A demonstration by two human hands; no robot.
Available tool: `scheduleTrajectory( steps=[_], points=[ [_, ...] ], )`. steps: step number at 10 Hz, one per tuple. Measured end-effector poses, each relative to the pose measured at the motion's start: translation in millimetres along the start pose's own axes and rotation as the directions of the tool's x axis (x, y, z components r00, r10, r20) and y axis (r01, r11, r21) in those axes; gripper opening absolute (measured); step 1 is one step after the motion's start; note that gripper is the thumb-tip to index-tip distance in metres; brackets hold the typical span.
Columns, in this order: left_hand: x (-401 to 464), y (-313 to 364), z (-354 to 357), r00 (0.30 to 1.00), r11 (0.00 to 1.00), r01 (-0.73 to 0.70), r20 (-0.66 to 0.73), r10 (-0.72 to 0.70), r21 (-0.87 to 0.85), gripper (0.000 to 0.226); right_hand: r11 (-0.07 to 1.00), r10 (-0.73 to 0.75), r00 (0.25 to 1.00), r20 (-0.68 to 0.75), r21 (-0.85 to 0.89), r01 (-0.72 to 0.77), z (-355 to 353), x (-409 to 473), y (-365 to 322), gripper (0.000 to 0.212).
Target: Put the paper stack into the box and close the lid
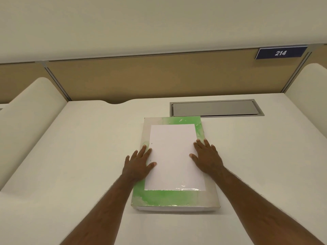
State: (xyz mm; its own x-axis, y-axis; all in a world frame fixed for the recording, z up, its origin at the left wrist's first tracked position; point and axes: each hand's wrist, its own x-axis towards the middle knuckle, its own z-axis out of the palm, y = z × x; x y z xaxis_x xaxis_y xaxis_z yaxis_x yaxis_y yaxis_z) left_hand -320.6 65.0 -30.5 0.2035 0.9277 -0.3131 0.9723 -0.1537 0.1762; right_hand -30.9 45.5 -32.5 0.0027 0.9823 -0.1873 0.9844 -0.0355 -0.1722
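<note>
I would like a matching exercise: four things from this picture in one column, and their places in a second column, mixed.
1. left hand
2. right hand
3. sign 214
4. grey hatch

a. on the partition, top right
b. flat on the box's right side
c. set in the desk, behind the box
d. flat on the box's left side

Pairs: 1-d, 2-b, 3-a, 4-c

A flat box [175, 197] with a green-washed lid lies shut on the pale desk [79, 156], a white sheet [174, 156] lying on the middle of that lid. The left hand [139, 162] rests flat on the box's left edge, thumb touching the sheet. The right hand [208, 157] lies flat on the box's right edge, fingers spread. Just beyond the box's far right corner sits a grey hatch [215, 108] set into the desk. Farther beyond the box, a blue sign [281, 53] reads 214.
</note>
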Motion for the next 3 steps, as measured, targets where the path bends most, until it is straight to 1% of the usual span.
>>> scheduleTrajectory(
  steps=[1, 2, 3],
  points=[
    [1.0, 0.8, -6.7, 0.999, 1.000, 0.006, 0.039, -0.006, 0.004, 0.073, 1.000, 0.003, 1.000, 0.022, -0.029, -0.002, -5.8, 2.2, -0.9, 0.060],
    [-2.8, 3.4, -17.3, 0.999, 1.000, 0.003, 0.052, -0.004, 0.017, 0.075, 0.995, 0.005, 1.000, 0.018, -0.099, -0.003, -17.5, 0.6, -3.9, 0.060],
    [-2.0, 9.5, -29.2, 0.999, 0.999, -0.037, -0.017, 0.038, 0.013, 0.076, 0.996, -0.002, 0.999, -0.035, -0.094, -0.001, -30.3, 2.4, -8.7, 0.063]
  ],
)
